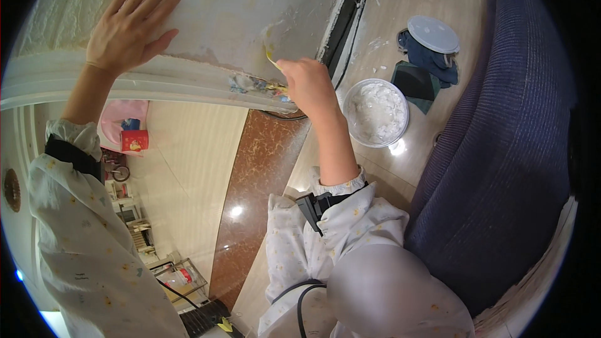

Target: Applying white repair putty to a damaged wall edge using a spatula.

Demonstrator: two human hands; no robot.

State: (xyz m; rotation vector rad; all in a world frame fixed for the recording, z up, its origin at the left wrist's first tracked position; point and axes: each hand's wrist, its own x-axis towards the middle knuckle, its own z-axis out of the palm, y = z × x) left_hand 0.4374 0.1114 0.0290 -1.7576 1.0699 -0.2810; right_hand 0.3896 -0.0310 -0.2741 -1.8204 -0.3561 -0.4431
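My left hand [130,28] lies flat against the pale wall [231,6], fingers spread and holding nothing. My right hand [308,84] is closed around a thin yellow scraper [271,57]; its edge meets the wall low down, and the rest is hidden in my fist. Just below the blade, the wall's lower edge is rough, with a patch of torn, coloured material [256,85]. To the right of my right forearm stands a round white tub [407,116], with lumpy white paste [377,111] in it.
A white lid [433,34] rests on dark blue cloth [429,62] beside a dark green flat piece [413,86]. A ribbed blue sofa [494,169] borders the right. A brown marbled strip [260,169] crosses the floor. Further left are a red box [134,141] and a wire rack [188,281].
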